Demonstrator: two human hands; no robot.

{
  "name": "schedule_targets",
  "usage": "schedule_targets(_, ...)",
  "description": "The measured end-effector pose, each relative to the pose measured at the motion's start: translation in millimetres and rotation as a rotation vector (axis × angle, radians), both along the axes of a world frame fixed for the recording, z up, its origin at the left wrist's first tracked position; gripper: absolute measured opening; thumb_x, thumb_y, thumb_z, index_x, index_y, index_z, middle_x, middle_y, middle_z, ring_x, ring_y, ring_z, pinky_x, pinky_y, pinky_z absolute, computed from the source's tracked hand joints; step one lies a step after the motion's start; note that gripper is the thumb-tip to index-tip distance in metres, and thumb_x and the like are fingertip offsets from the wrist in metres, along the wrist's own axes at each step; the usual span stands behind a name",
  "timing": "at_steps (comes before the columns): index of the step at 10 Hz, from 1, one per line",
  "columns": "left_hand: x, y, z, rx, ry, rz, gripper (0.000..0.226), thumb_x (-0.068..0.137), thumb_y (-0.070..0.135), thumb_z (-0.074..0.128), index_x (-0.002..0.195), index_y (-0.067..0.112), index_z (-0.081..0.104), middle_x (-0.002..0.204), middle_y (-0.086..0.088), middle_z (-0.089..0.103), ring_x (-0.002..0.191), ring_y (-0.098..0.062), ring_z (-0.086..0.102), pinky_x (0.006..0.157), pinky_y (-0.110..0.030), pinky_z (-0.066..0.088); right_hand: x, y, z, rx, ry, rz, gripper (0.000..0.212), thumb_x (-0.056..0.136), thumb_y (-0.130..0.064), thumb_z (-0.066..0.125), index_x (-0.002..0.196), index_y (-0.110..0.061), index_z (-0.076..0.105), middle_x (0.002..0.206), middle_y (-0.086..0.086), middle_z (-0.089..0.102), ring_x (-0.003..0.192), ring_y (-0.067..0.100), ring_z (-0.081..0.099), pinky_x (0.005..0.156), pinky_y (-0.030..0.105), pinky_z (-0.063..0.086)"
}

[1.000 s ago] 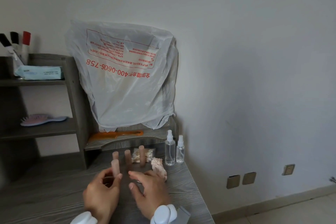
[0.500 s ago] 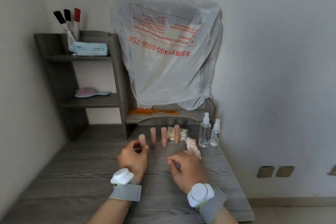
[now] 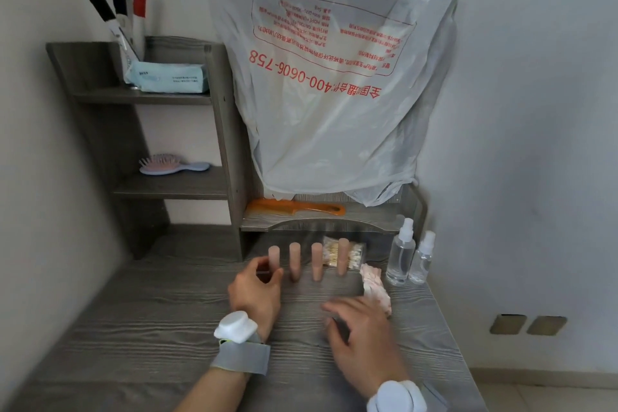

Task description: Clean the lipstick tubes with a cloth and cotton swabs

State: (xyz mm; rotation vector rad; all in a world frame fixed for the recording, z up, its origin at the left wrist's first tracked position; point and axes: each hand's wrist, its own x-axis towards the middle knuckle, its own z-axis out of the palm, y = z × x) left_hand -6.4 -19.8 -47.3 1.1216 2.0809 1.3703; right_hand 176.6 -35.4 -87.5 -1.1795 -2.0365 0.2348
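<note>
Several peach-pink lipstick tubes stand upright in a row at the back of the grey wooden desk (image 3: 150,328). My left hand (image 3: 255,293) has thumb and forefinger closed around the base of the leftmost tube (image 3: 274,254), which stands on the desk. The other tubes (image 3: 317,261) stand free to its right. My right hand (image 3: 363,334), blurred, hovers palm down with fingers spread and holds nothing. A crumpled pink-white cloth (image 3: 373,283) lies just beyond its fingertips. A clear packet of cotton swabs (image 3: 356,254) lies behind the rightmost tube.
Two clear spray bottles (image 3: 400,256) stand at the desk's right edge beside the wall. An orange comb (image 3: 294,207) lies on the low shelf under a hanging plastic bag (image 3: 334,77). The left shelf unit holds a hairbrush (image 3: 167,165), a tissue pack (image 3: 167,78) and markers (image 3: 117,10).
My left hand has carried the tube out to the left end of the row and lowered it. My right hand has drawn back toward me and to the right.
</note>
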Motion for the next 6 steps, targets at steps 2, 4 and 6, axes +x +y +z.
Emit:
schedule_targets(2, -5, 12, -7, -0.013, -0.009, 0.037, 0.026, 0.084, 0.027, 0.075, 0.109, 0.029, 0.069, 0.096, 0.009, 0.07, 0.091, -0.01, 0.063, 0.083, -0.022, 0.044, -10, 16, -2, 0.027, 0.025, -0.003, 0.025, 0.078, -0.033, 0.056, 0.097, -0.031, 0.071, 0.098, -0.022, 0.068, 0.092, -0.003, 0.053, 0.089, 0.027, 0.039)
schedule_targets(4, -6, 9, -13, 0.003, -0.033, 0.034, 0.049, 0.079, 0.027, 0.08, 0.125, 0.031, 0.063, 0.112, 0.011, 0.068, 0.092, 0.001, 0.057, 0.086, -0.012, 0.039, -18, 28, 17, -0.067, -0.015, 0.008, 0.025, 0.081, -0.035, 0.056, 0.102, -0.035, 0.068, 0.101, -0.023, 0.067, 0.094, 0.001, 0.058, 0.085, 0.038, 0.046)
schedule_targets(6, -11, 8, -8, -0.015, -0.093, 0.088, 0.056, 0.073, 0.032, 0.084, 0.126, 0.031, 0.064, 0.111, 0.006, 0.07, 0.092, -0.003, 0.061, 0.086, -0.017, 0.045, -31, 41, 56, -0.105, -0.008, 0.082, 0.023, 0.087, -0.029, 0.054, 0.104, -0.029, 0.07, 0.103, -0.015, 0.068, 0.097, 0.002, 0.057, 0.086, 0.01, 0.039)
